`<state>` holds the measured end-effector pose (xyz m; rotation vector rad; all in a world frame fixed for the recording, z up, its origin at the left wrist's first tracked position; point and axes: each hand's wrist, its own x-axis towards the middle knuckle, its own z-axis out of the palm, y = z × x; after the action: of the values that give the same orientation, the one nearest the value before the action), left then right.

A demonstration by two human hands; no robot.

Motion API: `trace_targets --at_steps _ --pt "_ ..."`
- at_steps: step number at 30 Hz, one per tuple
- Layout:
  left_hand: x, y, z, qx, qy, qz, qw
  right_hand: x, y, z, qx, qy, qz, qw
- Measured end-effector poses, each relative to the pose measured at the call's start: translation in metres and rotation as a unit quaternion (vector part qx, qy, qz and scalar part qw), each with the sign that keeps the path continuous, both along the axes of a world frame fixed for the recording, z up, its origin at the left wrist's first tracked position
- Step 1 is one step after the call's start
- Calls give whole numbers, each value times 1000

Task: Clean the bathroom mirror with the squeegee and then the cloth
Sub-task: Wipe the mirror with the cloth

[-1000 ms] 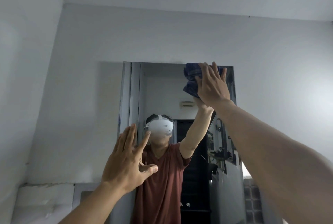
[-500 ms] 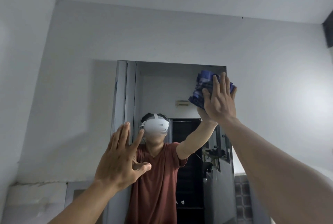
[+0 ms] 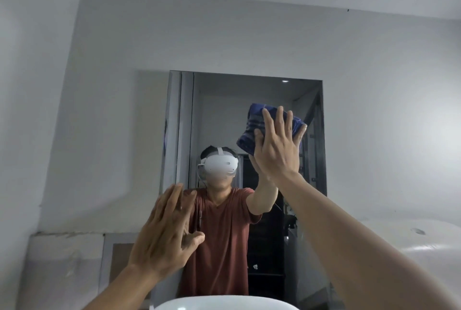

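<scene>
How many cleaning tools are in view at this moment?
1: a blue cloth, pressed flat against the upper right of the mirror by the right hand. No squeegee shows; the left hand is open and holds nothing.

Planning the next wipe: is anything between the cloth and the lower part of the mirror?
Nothing visible does. The right hand presses the blue cloth flat on the mirror; the glass below is bare. The left hand is raised at the mirror's lower left, off that path.

White basin rim (image 3: 224,302) below, grey walls (image 3: 249,35).
</scene>
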<state>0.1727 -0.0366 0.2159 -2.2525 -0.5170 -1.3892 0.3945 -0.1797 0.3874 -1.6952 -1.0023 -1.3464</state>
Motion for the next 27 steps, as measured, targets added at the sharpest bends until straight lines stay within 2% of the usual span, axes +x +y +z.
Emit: trace_targets --at_steps 7,15,20,27 --pt "-2 3 2 -13 27 17 999 -47 38 -1 -33 -34 30 998" --pt "-5 -4 -21 -17 17 35 999 -94 71 12 -72 -80 40 993" --pt "-1 2 -28 -24 30 39 998 -112 82 -2 -148 -196 43 968" --pt "-3 -2 -27 -47 37 27 998 -102 76 -43 -194 -243 57 949"
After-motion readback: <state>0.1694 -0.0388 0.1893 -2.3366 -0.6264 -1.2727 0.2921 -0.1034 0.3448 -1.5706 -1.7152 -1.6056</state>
